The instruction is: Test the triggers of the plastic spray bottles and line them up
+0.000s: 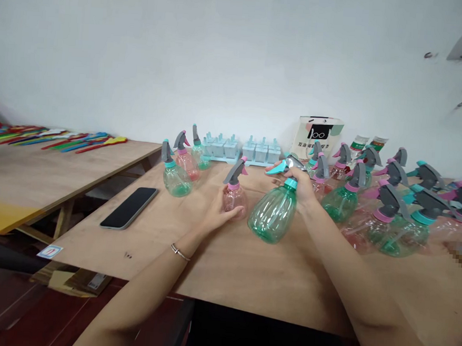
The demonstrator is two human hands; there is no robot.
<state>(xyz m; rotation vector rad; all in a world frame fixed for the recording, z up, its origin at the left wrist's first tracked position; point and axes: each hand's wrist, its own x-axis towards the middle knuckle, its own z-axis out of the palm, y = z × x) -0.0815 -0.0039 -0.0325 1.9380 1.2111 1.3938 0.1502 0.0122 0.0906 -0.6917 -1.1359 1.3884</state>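
Note:
My left hand [217, 212] is wrapped round the clear pink body of a spray bottle [236, 198], which has a grey head and pink trigger and appears to stand upright on the wooden table [248, 271]. In my right hand [299, 180] is a green spray bottle [273, 212] with a turquoise collar and trigger. I grip it by the grey head, its body tilted down to the left above the tabletop. Just right of my right hand stand several more pink and green spray bottles [342, 199].
At the back left are three spray bottles [177, 180]. A phone [129, 208] lies near the left edge. Light blue popsicle moulds [229, 148] and a paper bag [316, 137] line the wall. Another table [76, 170] at left carries colourful flat strips [59, 137].

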